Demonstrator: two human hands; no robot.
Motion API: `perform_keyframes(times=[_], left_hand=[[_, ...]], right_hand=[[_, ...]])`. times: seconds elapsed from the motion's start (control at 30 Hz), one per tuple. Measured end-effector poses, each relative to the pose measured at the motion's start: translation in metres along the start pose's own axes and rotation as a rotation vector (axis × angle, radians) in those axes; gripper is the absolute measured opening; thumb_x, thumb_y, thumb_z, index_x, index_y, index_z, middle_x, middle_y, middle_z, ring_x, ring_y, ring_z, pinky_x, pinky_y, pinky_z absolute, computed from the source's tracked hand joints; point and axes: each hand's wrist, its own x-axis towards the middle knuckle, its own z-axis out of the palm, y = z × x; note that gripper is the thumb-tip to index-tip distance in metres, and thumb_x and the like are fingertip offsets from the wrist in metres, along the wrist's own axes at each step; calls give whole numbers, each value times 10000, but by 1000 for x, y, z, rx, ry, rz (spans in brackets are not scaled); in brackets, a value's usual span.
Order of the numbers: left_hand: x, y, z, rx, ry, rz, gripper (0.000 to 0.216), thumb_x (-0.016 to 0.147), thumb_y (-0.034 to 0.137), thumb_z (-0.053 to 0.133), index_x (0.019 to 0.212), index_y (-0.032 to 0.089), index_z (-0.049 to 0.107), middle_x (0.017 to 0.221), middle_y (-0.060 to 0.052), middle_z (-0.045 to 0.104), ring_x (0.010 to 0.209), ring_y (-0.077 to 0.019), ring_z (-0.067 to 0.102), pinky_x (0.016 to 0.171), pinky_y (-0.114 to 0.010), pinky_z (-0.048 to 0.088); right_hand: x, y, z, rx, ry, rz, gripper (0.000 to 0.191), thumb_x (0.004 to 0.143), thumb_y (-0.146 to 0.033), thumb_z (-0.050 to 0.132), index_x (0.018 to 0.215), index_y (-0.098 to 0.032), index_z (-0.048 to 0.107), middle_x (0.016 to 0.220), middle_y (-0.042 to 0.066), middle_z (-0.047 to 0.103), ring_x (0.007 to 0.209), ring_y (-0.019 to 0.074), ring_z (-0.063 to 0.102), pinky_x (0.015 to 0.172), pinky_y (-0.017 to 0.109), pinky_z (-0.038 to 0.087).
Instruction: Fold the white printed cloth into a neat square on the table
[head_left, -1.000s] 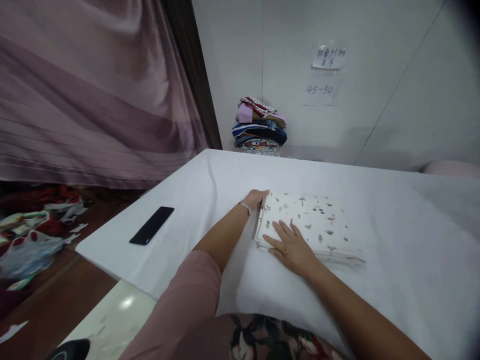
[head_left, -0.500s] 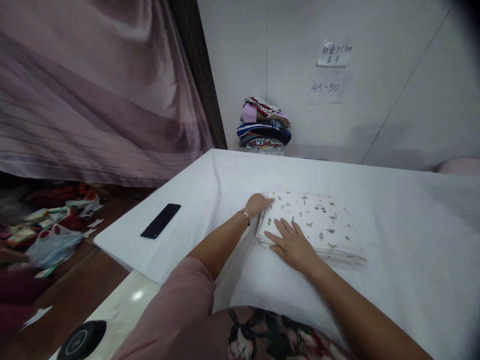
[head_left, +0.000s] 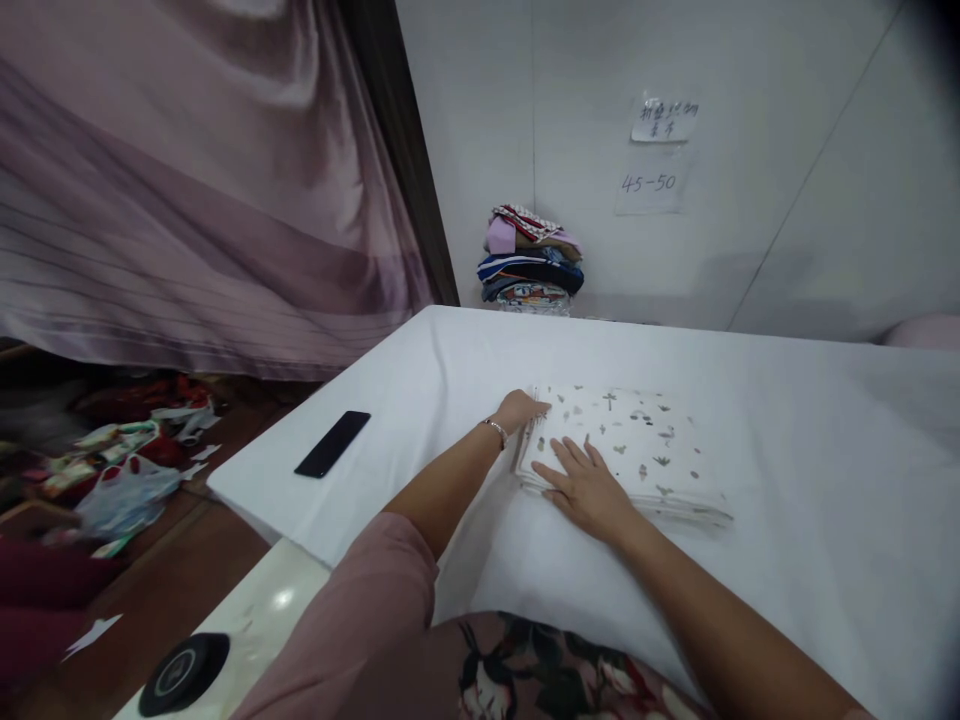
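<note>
A white cloth [head_left: 634, 440] with small printed palms, flamingos and cones lies folded into a thick, layered rectangle on the white-covered table. At its left edge is my left hand [head_left: 519, 408], with a bracelet on the wrist; the thumb or forefinger reaches over the top and the other fingers are mostly hidden at the side, gripping the edge. My right hand [head_left: 589, 490] rests palm down on the cloth's near left part, its fingers spread flat. The cloth's layered near edge shows to the right of that hand.
A black phone [head_left: 333, 443] lies on the table [head_left: 480, 350] at the left. Beyond the far edge stands a pile of folded fabrics [head_left: 531, 262]. A round black object [head_left: 184, 674] sits on a pale surface at lower left. Bags [head_left: 135, 495] lie on the floor beneath a pink curtain [head_left: 225, 200].
The view has shifted slightly, so the phone and the fabric pile sit a little lower and farther right. Both hands keep nearly the same place on the cloth.
</note>
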Motion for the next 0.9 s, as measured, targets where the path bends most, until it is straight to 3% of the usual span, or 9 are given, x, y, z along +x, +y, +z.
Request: perform_keyframes(times=[0.37, 0.53, 0.67, 0.9], left_hand=[[-3, -20, 14, -195, 145, 5, 190, 699, 326, 630, 730, 144, 587, 736, -30, 636, 669, -129, 554, 589, -222, 395], [-7, -22, 15, -175, 175, -13, 315, 690, 438, 627, 802, 149, 571, 818, -52, 651, 725, -156, 569, 619, -247, 397], [-15, -22, 12, -125, 119, 1, 434, 662, 558, 613, 814, 155, 562, 790, -44, 650, 702, -162, 570, 596, -248, 389], [-32, -17, 8, -94, 22, 47, 410, 617, 469, 696, 860, 164, 571, 869, -35, 661, 756, -165, 590, 617, -231, 408]], right_hand=[[0, 3, 4, -17, -7, -9, 442, 904, -426, 382, 1340, -354, 395, 1463, 82, 271, 1330, 318, 220, 1037, 529, 180], [-1, 3, 4, -17, 2, -7, 446, 905, -426, 379, 1347, -363, 378, 1467, 78, 262, 1335, 309, 214, 1041, 523, 177], [0, 3, 3, -21, 2, -12, 445, 906, -433, 374, 1345, -361, 383, 1466, 74, 267, 1333, 307, 219, 1038, 524, 185], [0, 4, 3, -37, 7, -20, 447, 906, -435, 372, 1344, -352, 388, 1461, 85, 276, 1327, 315, 231, 1030, 530, 197]])
